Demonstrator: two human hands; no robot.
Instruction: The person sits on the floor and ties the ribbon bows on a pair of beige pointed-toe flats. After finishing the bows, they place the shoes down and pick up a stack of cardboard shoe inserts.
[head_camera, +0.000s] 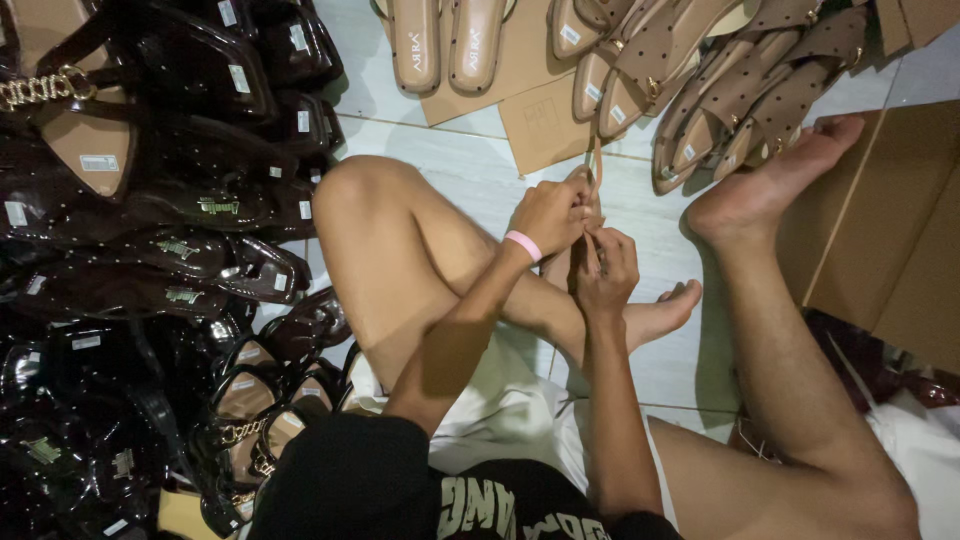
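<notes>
I sit on a pale tiled floor with my bare legs bent in front of me. My left hand (553, 213), with a pink band on its wrist, and my right hand (606, 268) meet above my left shin. Both are closed on a tan sandal; its thin strap (597, 160) sticks up above my left hand's fingers. My hands hide most of the sandal's body. My right foot (770, 185) rests by a heap of tan sandals.
A big pile of glossy dark brown sandals (150, 230) with gold chain trim fills the left side. Tan dotted sandals (730, 80) and a plain tan pair (445, 40) lie on cardboard sheets (540, 120) at the top. A cardboard box (890, 220) stands at the right.
</notes>
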